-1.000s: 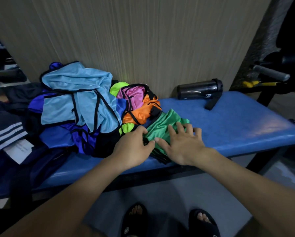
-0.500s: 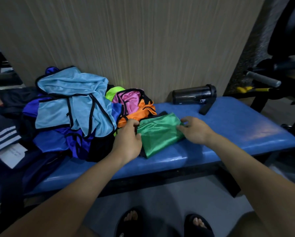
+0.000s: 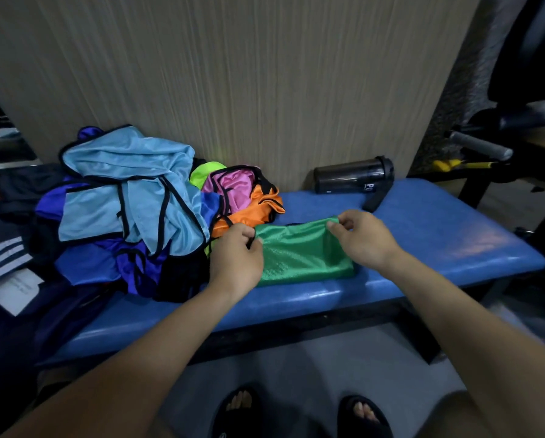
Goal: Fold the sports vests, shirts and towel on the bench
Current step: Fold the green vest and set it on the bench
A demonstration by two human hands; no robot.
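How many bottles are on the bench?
1. The dark bottle lies on its side at the back of the blue bench, against the wall, beyond the right hand. The clothes pile could hide more.

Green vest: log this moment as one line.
green vest part-folded on bench | left hand pinches left edge | right hand pinches far right corner | pile unfolded

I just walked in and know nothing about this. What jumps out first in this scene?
Two bare hands, the left hand and the right hand, pinch the far corners of a shiny green mesh vest lying flat on the padded blue bench. To its left sits a jumbled heap of bright vests, light blue on top with pink and orange beside it. A dark plastic bottle lies on its side against the wall.
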